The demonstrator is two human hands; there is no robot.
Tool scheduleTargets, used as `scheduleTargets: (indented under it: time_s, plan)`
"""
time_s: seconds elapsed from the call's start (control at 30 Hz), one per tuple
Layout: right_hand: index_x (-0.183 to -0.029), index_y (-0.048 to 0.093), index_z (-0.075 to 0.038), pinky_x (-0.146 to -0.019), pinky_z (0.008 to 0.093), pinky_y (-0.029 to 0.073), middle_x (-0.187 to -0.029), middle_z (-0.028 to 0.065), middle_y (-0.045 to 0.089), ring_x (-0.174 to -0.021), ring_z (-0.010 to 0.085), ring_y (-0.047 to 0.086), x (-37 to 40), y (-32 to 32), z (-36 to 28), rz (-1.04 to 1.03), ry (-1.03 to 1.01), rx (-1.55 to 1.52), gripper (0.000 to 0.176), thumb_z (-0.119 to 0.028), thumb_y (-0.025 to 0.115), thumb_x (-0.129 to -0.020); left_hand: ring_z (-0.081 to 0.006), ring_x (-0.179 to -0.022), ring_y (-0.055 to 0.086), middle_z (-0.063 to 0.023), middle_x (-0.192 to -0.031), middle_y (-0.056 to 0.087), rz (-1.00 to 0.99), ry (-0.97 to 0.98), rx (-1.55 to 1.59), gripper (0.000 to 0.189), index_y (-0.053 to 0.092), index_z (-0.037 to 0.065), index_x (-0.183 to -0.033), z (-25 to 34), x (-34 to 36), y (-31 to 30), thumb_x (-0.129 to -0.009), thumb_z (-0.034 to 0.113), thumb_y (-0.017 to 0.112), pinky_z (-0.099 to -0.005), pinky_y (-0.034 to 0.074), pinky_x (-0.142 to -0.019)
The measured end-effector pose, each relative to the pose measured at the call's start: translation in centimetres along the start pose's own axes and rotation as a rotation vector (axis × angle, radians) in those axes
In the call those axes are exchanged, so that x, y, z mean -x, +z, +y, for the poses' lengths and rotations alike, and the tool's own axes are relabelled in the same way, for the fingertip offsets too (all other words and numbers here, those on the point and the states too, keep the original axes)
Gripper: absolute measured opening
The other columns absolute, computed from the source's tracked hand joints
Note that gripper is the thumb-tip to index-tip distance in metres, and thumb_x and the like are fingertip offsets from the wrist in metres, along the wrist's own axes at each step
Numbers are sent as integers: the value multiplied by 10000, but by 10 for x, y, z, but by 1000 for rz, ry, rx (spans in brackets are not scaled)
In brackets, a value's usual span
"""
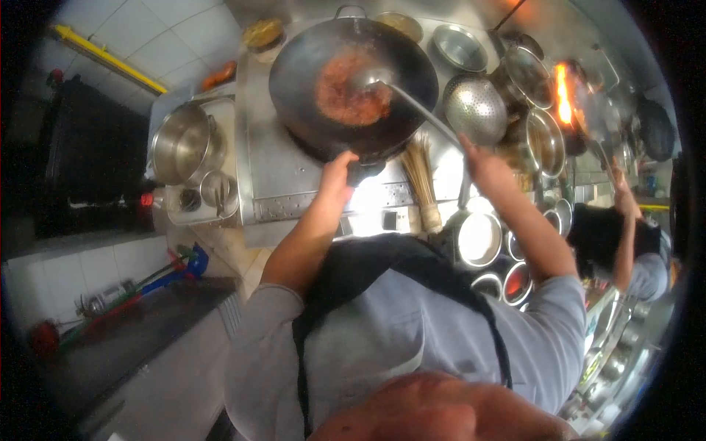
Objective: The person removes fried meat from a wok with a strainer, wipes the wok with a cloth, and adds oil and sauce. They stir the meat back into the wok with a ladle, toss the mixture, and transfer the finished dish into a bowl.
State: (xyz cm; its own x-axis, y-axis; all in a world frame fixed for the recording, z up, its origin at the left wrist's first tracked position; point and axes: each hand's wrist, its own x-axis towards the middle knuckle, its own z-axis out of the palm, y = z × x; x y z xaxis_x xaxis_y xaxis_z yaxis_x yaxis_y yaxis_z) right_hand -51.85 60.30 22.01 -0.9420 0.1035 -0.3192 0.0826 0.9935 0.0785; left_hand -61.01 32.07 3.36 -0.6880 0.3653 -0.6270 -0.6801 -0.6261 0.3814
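In the head view, a large, round, dark metal wok (294, 88) is set on a steel stove top (268, 165), its black near handle (364, 173) being gripped by the left hand (337, 180). A long-handled steel ladle (426, 114) is clamped in the right hand (487, 167), its bowl placed among reddish-brown food (342, 110) inside the wok; a pale bristled brush (420, 176) and a round perforated steel strainer (475, 109) are seen nearby
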Motion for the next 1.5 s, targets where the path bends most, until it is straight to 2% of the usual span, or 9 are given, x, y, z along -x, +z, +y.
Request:
scheduleTargets:
  time_s: [0.63,0.8,0.97,1.03,1.17,1.23,1.27,1.33,1.5]
  plan:
    - [-1488,220,-205,-738,472,514,-992,205,615,-864,382,633,-20,16,-11,-118,-65,-51,630,-133,456,-909,-321,-862,611,-145,-976,599,9,-6,-73,333,522,34,-1017,6,11,4,-713,69,653,-502,546,-699]
    - [-1493,210,-211,-736,483,513,-1028,219,611,-857,382,637,-52,44,-30,101,-74,-219,638,-105,432,-905,-310,-885,600,-147,-1002,589,16,-29,-14,328,527,32,-1014,3,-3,-3,-711,67,649,-481,546,-679]
    - [-1485,241,-189,-758,480,504,-998,236,628,-878,390,631,-66,20,-40,-39,-65,-212,610,-110,426,-909,-288,-854,602,-146,-945,599,50,19,-28,336,550,65,-1012,4,13,11,-706,95,686,-427,540,-697]
    - [-1475,267,-193,-756,483,500,-963,229,642,-876,390,631,-64,43,-43,158,-56,-302,588,-136,434,-914,-270,-795,612,-132,-867,621,-37,119,-177,392,576,107,-1016,-4,7,-3,-677,123,772,-398,524,-730]
    - [-1472,268,-223,-766,485,499,-971,207,643,-870,385,633,-56,13,-24,-16,-73,-213,598,-158,471,-913,-235,-772,635,-107,-870,637,-72,306,-284,161,627,13,-892,2,43,17,-762,107,643,-372,532,-645]
    - [-1475,259,-232,-766,484,501,-977,202,642,-872,381,635,-44,25,5,27,-126,-175,606,-162,477,-914,-236,-752,632,-105,-849,632,-13,1000,-1368,146,622,19,-872,1,39,5,-758,107,648,-372,526,-625]
    - [-1478,249,-240,-767,483,503,-983,197,641,-875,376,637,-38,31,17,64,-173,-139,614,-166,483,-915,-236,-752,632,-105,-849,632,-18,996,-1366,146,622,19,-872,0,37,6,-758,107,648,-372,526,-625]
    - [-1483,235,-248,-768,473,510,-965,184,646,-887,364,640,-27,6,30,-71,-129,-14,624,-174,487,-916,-229,-731,626,-96,-831,627,-66,322,-255,138,616,22,-855,-2,30,12,-755,108,654,-360,516,-605]
    - [-1493,206,-243,-731,452,528,-980,184,622,-826,349,647,11,-31,45,1,-137,33,638,-198,489,-923,-224,-697,619,-90,-803,620,-56,337,-219,135,615,22,-846,1,37,19,-757,114,656,-348,506,-575]
